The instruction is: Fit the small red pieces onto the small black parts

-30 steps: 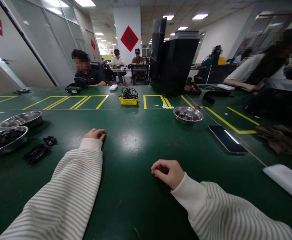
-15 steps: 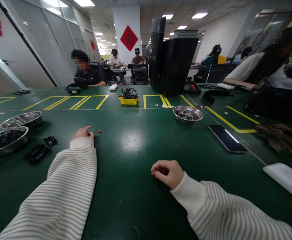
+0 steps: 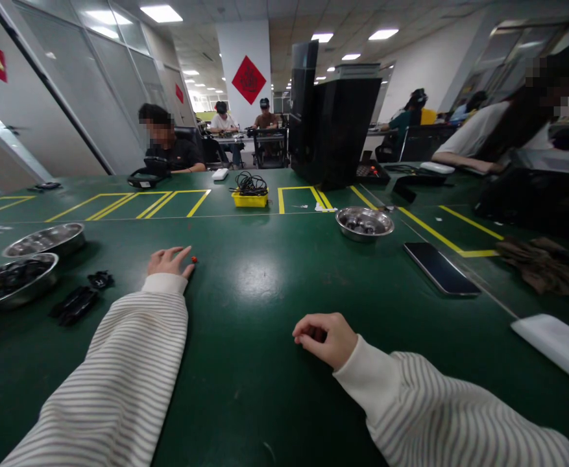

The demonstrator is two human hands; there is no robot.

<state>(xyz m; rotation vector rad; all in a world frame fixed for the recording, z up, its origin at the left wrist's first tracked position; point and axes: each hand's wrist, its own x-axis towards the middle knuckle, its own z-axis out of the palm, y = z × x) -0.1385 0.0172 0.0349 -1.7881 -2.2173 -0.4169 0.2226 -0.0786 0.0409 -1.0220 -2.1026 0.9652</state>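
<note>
My left hand [image 3: 169, 262] reaches over the green table, fingers spread and nothing seen in them. Right beside its thumb and index finger lies a tiny orange-red piece [image 3: 194, 259], too small to name. My right hand [image 3: 327, 337] is closed nearer the front, fingertips pressed to the thumb in a ring; whatever it may hold is hidden. To the left of my left arm are black parts [image 3: 74, 303] and a smaller black piece [image 3: 100, 279]. A steel bowl [image 3: 50, 275] full of black parts stands beyond them.
Behind that bowl is a second steel bowl [image 3: 77, 245]. Another bowl [image 3: 386, 228] with small dark parts sits right of centre, near a phone [image 3: 440, 269]. A yellow box [image 3: 250, 200] holds black cables. A tall black computer case [image 3: 347, 133] rises behind. Other people sit around.
My left hand has spread its fingers and shifted slightly right, closer to the orange-red piece. The small dark item formerly at its fingertips no longer shows. My right hand stays put.
</note>
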